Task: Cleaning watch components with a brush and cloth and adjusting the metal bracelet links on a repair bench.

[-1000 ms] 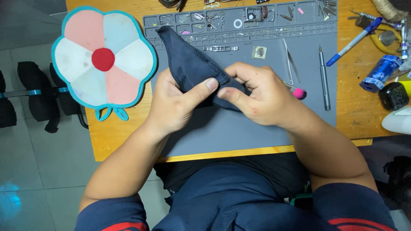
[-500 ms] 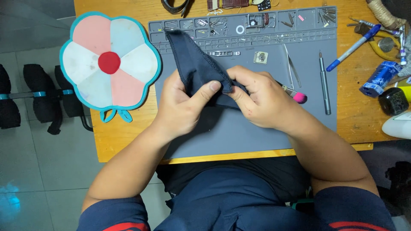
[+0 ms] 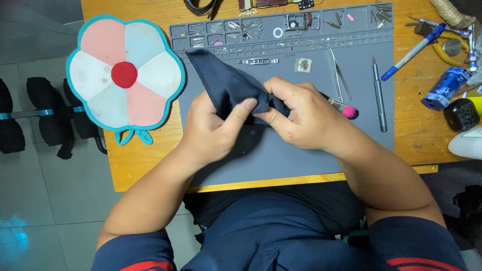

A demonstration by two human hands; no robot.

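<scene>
Over the grey work mat (image 3: 311, 150), both hands, left (image 3: 213, 133) and right (image 3: 301, 118), pinch a dark blue cloth (image 3: 226, 83) between them.

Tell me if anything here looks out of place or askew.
The flower-shaped pad hangs over the wooden table's left edge. Otherwise nothing stands out: both hands pinch the dark cloth above the grey mat.

Left hand (image 3: 213, 128), right hand (image 3: 301, 118) pinched shut, touching
</scene>
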